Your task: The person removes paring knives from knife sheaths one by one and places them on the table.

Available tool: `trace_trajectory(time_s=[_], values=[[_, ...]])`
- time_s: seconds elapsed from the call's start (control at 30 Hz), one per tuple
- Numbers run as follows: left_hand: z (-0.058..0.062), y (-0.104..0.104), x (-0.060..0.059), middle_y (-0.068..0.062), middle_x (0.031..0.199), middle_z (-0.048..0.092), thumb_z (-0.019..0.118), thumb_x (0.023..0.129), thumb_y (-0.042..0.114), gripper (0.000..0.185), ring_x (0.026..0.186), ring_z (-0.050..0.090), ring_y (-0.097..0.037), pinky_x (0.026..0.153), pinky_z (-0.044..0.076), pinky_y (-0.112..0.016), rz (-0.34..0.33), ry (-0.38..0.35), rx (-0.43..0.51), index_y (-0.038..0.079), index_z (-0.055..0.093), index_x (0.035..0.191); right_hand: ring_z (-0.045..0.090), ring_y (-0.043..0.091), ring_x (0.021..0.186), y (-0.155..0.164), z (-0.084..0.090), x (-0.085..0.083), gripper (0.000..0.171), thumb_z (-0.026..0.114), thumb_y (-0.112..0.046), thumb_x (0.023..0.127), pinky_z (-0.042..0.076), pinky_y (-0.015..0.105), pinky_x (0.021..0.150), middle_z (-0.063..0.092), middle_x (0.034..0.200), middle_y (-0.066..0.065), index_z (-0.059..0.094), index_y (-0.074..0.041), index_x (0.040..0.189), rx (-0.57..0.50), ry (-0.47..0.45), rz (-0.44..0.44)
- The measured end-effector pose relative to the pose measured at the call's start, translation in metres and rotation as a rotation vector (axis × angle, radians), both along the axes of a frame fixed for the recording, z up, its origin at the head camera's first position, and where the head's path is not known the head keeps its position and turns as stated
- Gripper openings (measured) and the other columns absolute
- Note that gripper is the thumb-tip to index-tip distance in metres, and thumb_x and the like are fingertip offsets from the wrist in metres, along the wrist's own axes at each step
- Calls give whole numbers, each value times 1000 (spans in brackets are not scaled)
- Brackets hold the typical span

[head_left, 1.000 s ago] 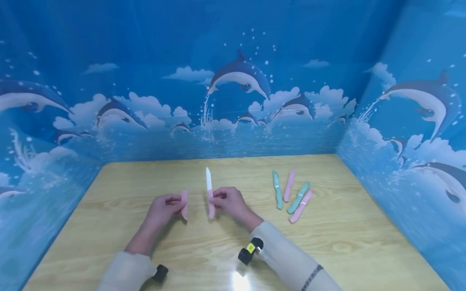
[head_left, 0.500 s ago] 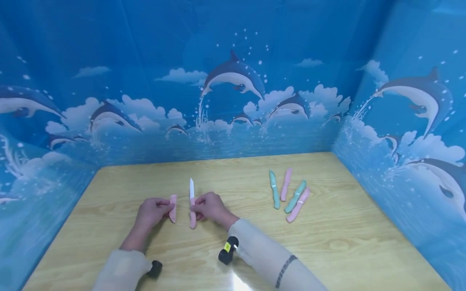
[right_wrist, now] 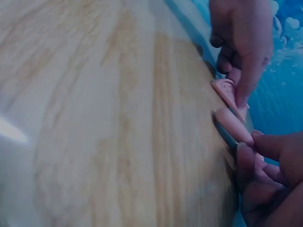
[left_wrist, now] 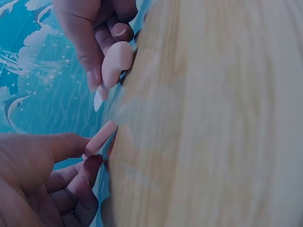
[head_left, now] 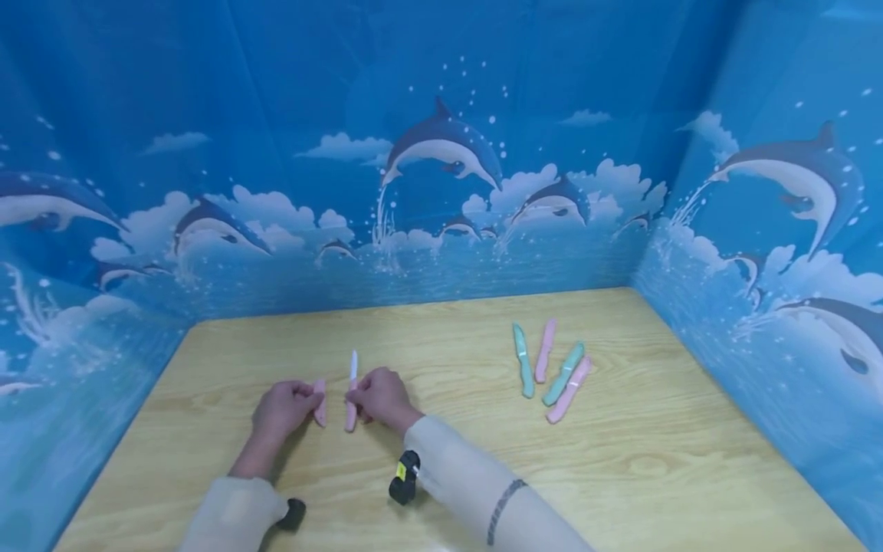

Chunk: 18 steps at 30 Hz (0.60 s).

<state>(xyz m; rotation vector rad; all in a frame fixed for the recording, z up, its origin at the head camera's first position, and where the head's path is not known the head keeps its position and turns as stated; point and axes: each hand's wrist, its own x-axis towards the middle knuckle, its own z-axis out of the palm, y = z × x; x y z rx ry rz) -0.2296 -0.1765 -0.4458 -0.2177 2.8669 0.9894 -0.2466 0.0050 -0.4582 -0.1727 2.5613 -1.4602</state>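
My right hand (head_left: 382,399) pinches the pink handle of a small paring knife (head_left: 351,418), whose bare white blade points away toward the back of the table. To its left, my left hand (head_left: 279,410) holds a pink knife sheath (head_left: 320,412) between thumb and fingers. Knife and sheath stand side by side, a short gap apart in the head view. In the left wrist view, the sheath (left_wrist: 100,141) is below and the rounded handle end (left_wrist: 117,61) above, with the white blade tip (left_wrist: 98,100) showing beneath the right thumb. My fingers partly cover both things.
To the right on the wood-patterned table (head_left: 441,475) lie two green sheathed knives (head_left: 523,360) and two pink ones, a pink knife (head_left: 569,389) being the nearest. A blue curtain (head_left: 310,92) printed with dolphins encloses the table's back and sides.
Both hands have moved left in the head view, the right one farther, so the gap between knife and sheath has narrowed. The view has also shifted slightly. The other knives stay put.
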Motion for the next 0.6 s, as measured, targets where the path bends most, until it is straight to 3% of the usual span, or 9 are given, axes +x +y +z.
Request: trace_trajectory(time_s=[0.2,0.33,0.43,0.6], values=[[-2,-3,-1,-18,100,68,63,91,31,35,91,62,-34,78,48,-51,-13,-21,-60,0,67,107,49,6,47,-11,-2,3,22,72,-23,88,39,19,44,56,52,-8,67,-11,70,152,129,9],[-4,-4,4,-12,94,69,64,91,32,32,87,62,-31,75,47,-49,-16,-40,-89,2,67,103,48,8,48,-18,-7,7,17,72,-26,88,39,21,43,60,61,-7,69,-9,88,237,156,13],[-4,-3,4,-13,93,69,64,91,31,32,86,62,-31,76,46,-50,-10,-26,-74,2,66,103,46,8,48,-21,-9,6,26,72,-27,88,39,21,43,65,73,-3,68,-7,105,283,205,4],[-3,-4,2,-16,97,69,65,90,31,31,89,62,-34,78,44,-54,2,-17,-83,2,65,102,47,7,48,-23,-8,4,26,70,-27,89,39,20,44,67,74,-4,71,-8,107,302,215,24]])
